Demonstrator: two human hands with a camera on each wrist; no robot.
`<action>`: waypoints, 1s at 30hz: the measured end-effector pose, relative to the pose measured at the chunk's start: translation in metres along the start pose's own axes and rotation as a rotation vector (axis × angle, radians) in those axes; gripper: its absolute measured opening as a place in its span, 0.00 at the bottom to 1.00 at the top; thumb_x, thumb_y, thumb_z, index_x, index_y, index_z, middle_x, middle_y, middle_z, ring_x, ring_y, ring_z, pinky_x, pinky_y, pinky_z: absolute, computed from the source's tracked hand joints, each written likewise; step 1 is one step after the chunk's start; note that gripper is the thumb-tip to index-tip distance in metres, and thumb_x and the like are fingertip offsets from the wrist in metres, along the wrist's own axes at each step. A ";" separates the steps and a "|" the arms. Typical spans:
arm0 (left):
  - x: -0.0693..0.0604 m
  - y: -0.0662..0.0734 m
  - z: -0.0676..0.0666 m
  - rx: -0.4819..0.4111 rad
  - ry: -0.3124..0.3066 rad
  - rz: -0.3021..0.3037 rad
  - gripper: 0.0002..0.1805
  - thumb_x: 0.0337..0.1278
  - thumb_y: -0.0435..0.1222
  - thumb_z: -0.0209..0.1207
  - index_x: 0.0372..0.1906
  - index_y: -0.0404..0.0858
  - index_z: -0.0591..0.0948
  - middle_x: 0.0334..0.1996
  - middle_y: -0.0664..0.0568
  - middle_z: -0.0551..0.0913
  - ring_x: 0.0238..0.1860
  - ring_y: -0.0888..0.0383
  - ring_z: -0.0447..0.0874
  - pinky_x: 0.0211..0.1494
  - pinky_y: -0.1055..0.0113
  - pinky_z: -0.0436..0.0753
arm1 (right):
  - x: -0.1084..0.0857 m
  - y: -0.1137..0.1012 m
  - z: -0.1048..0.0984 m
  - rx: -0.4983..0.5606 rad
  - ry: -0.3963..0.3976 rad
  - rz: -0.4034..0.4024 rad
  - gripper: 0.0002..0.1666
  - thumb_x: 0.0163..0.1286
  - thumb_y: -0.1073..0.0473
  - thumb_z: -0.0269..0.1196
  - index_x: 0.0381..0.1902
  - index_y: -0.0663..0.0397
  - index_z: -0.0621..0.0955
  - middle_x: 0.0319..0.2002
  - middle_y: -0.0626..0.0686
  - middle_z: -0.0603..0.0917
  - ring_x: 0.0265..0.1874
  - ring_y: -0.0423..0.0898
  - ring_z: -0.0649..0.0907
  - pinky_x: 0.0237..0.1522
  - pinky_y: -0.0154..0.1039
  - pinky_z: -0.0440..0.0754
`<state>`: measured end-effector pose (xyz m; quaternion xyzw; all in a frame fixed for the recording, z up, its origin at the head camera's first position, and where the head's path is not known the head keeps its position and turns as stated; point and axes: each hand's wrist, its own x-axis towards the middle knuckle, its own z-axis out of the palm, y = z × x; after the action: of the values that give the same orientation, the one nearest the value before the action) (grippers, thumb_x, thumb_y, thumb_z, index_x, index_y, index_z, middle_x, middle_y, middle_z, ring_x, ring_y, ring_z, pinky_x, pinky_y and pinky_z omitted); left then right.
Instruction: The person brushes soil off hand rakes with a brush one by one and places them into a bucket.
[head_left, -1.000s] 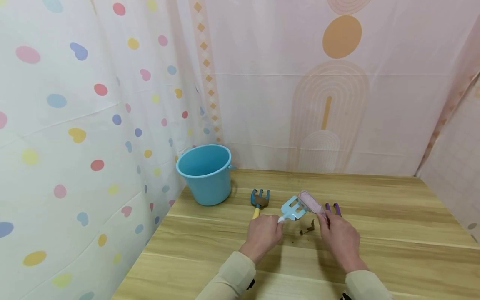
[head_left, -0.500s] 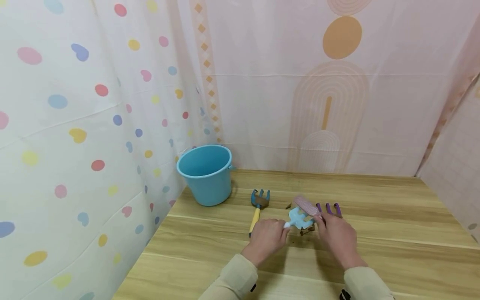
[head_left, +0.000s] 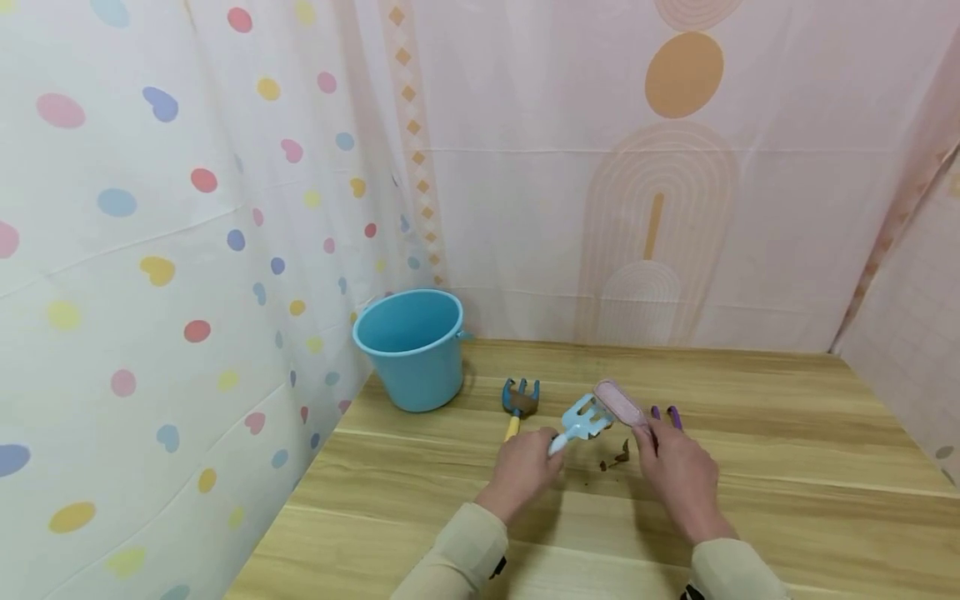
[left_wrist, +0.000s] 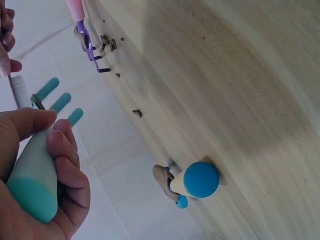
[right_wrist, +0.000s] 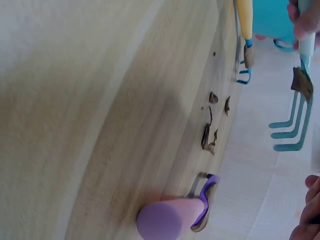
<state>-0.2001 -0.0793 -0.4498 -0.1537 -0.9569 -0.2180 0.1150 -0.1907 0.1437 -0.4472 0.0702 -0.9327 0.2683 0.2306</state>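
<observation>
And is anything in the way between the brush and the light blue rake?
No, nothing visible: the brush, in the right hand, is right up by the light blue rake, in the left hand. A brown scrap clings to the rake itself.

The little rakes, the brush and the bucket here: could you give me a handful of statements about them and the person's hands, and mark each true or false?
1. The left hand holds a light blue rake. True.
2. The right hand holds nothing. False: the right hand holds a pink brush.
3. The blue bucket stands upright on the table. True.
4. The yellow-handled rake is inside the bucket. False: the yellow-handled rake lies on the table.
5. Brown bits lie scattered on the table. True.
6. The purple rake has a green handle. False: the purple rake has a pink handle.
</observation>
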 end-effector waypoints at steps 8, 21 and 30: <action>0.003 0.004 -0.006 0.114 0.088 0.014 0.09 0.67 0.42 0.60 0.34 0.41 0.83 0.17 0.59 0.72 0.16 0.64 0.66 0.18 0.69 0.65 | -0.009 -0.009 0.005 0.004 0.154 -0.174 0.13 0.70 0.58 0.64 0.25 0.51 0.76 0.13 0.42 0.65 0.09 0.37 0.62 0.11 0.36 0.60; 0.003 0.011 -0.005 0.298 0.133 -0.004 0.14 0.67 0.46 0.59 0.29 0.42 0.78 0.19 0.54 0.74 0.17 0.57 0.74 0.18 0.63 0.69 | -0.011 -0.018 0.009 -0.133 0.262 -0.351 0.08 0.61 0.58 0.70 0.31 0.56 0.82 0.18 0.51 0.79 0.10 0.37 0.63 0.09 0.35 0.62; 0.001 0.014 -0.003 0.265 0.097 -0.026 0.14 0.68 0.45 0.59 0.30 0.41 0.80 0.17 0.54 0.73 0.17 0.57 0.73 0.18 0.62 0.70 | -0.011 -0.017 0.010 -0.124 0.190 -0.226 0.08 0.65 0.57 0.69 0.30 0.54 0.82 0.19 0.51 0.78 0.09 0.42 0.67 0.09 0.40 0.65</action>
<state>-0.1957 -0.0685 -0.4416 -0.1140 -0.9725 -0.0984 0.1775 -0.1803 0.1240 -0.4525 0.1346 -0.9076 0.1878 0.3505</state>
